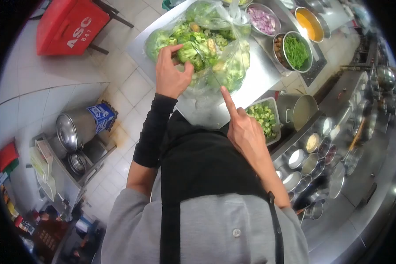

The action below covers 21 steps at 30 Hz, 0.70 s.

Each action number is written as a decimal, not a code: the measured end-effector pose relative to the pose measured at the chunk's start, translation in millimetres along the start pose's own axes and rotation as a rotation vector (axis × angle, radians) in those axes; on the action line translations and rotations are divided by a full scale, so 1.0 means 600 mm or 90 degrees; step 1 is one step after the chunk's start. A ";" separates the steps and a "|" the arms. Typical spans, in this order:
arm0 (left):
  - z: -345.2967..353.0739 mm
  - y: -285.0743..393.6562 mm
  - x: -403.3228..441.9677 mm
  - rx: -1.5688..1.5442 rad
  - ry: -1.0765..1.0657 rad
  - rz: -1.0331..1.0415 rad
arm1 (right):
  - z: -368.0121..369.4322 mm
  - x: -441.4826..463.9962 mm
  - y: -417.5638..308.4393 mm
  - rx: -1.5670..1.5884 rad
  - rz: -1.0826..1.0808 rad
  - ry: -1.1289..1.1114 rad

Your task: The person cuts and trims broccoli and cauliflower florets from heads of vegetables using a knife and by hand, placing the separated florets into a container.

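A clear plastic bag of green vegetables lies on a metal table; some pieces look like broccoli. My left hand reaches in from the left, thumb and index finger apart, fingertips at the broccoli's near edge. To the right, my right hand has its index finger stretched forward to the bag's near side, while the other fingers curl underneath. A thin dark line runs ahead of that fingertip; I cannot tell whether it is a blade seen edge-on. What the curled fingers hold is hidden.
Bowls of chopped onion, cut greens and orange liquid stand at the back right. A basket of cut green vegetables and a large pot sit right. Several seasoning bowls line the counter. A red box is left.
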<state>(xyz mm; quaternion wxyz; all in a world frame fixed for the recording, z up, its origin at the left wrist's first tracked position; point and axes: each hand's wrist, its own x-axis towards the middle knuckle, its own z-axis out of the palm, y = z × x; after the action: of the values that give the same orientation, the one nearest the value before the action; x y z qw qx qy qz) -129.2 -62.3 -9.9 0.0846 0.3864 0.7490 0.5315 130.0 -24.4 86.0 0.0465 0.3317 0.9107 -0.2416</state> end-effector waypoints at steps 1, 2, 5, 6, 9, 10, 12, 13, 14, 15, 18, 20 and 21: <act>0.000 -0.001 0.011 -0.044 0.002 -0.035 | -0.009 0.001 0.003 0.010 0.000 0.011; -0.005 -0.003 0.012 -0.083 0.003 -0.077 | -0.016 -0.004 0.004 0.023 -0.001 0.013; -0.020 -0.013 0.012 -0.245 -0.047 -0.164 | -0.039 -0.045 0.009 0.076 0.004 0.054; -0.026 -0.009 0.014 -0.307 -0.076 -0.185 | -0.043 -0.055 0.011 0.072 0.020 0.075; -0.041 0.017 0.009 -0.445 -0.126 -0.254 | -0.048 -0.056 0.031 0.112 0.030 0.120; -0.036 0.022 0.005 -0.438 -0.120 -0.248 | -0.041 -0.057 0.040 0.105 0.050 0.130; -0.031 0.029 0.003 -0.417 -0.103 -0.231 | -0.025 -0.059 0.052 0.104 0.044 0.166; -0.027 0.020 0.001 -0.420 -0.098 -0.236 | -0.019 -0.058 0.054 0.106 0.039 0.184; -0.022 0.001 -0.006 -0.421 -0.093 -0.240 | -0.015 -0.059 0.052 0.102 0.029 0.187; -0.020 0.002 -0.006 -0.424 -0.089 -0.246 | -0.011 -0.064 0.048 0.098 0.021 0.190; -0.027 0.013 -0.009 -0.552 -0.104 -0.373 | -0.002 -0.071 0.035 0.088 0.010 0.170; -0.027 0.011 -0.012 -0.601 -0.125 -0.397 | 0.003 -0.073 0.033 0.104 0.012 0.153; -0.028 0.009 -0.013 -0.625 -0.134 -0.409 | 0.006 -0.073 0.035 0.109 0.016 0.158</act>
<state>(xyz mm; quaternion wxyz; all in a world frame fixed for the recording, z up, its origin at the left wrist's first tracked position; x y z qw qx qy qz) -130.4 -79.3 -0.6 0.4839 0.1070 0.4823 0.7223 176.7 -37.7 85.3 -0.0922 0.3732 0.8813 -0.2749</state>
